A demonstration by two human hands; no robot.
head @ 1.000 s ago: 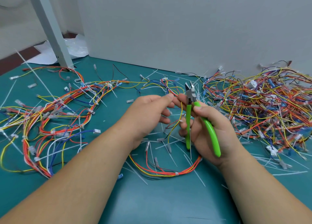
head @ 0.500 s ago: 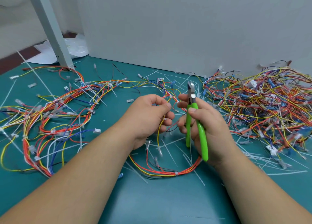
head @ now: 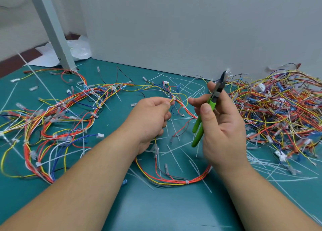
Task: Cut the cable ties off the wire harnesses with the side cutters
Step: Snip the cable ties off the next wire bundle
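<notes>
My left hand pinches a bundle of red, orange and yellow wires of a wire harness just left of a white cable tie. The harness loops down across the green table below both hands. My right hand grips the green-handled side cutters, raised with the dark jaws pointing up and to the right, away from the wires. The jaws are apart from the tie.
A big tangled pile of harnesses lies at the right. More harnesses spread over the left side. Cut white tie strips litter the table. A grey post and a grey wall panel stand behind.
My right hand lifted the side cutters up and tilted them to the right. My left hand shifted its pinch along the wires, stretching the harness between the hands.
</notes>
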